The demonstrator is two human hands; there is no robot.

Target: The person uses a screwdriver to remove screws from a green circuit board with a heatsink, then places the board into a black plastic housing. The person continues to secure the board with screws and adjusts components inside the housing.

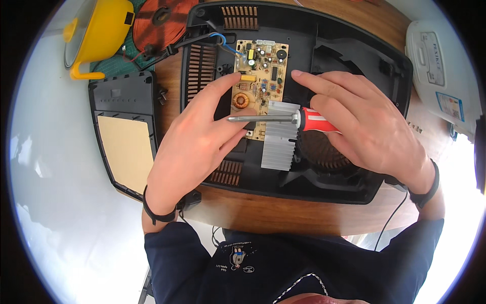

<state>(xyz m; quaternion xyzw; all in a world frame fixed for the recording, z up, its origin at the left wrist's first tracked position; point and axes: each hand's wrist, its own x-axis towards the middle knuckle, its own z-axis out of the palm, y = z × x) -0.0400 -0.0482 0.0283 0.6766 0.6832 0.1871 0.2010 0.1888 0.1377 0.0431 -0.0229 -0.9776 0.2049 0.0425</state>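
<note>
A tan circuit board (274, 87) with a copper-wound coil (240, 100) lies inside an upturned black plastic housing (344, 40). A finned silver heat sink (277, 154) sits at the board's lower right. My left hand (195, 134) is at the board's left edge, index finger and thumb stretched apart over it. In my right hand (364, 119) is a screwdriver (319, 120) with a red and white handle, held in the curled fingers. Its metal shaft points left across the board, over my left fingers. My right index finger reaches toward the board's right edge.
A black panel with a cream sheet (126, 152) lies left of the housing. Behind it are a yellow pot-like container (104, 35), a flat copper coil (174, 25) and a green mat (114, 67). A white plastic case (425, 55) stands at right. Blue wires (229, 46) run to the board.
</note>
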